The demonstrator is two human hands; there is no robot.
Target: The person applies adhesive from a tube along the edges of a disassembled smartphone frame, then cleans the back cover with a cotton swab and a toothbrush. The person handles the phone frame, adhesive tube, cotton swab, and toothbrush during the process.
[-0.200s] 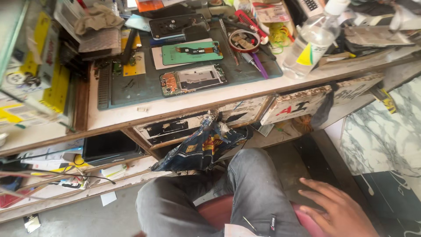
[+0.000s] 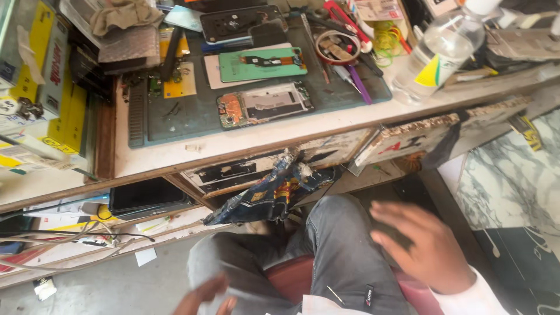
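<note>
- Cluttered repair worktop [image 2: 245, 149] carries a green mat with an opened phone [image 2: 265, 104], well apart from both hands.
- Opened phone looks light, stiff and fragile; its long edges seem the safest hold.
- Right hand [image 2: 423, 248] hovers over the knee, fingers spread, holding nothing.
- Left hand [image 2: 204, 297] sits low by the thigh, blurred; I cannot tell its fingers' state.

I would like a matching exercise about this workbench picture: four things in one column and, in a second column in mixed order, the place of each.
Things:
1. Opened phone
2. Clear plastic bottle
3. Right hand
4. Tape roll

Places:
A. over the right thigh, below the bench
B. on the bench's right side, off the mat
C. front middle of the grey-blue mat
D. upper right part of the mat

Pairs: 1-C, 2-B, 3-A, 4-D
</note>
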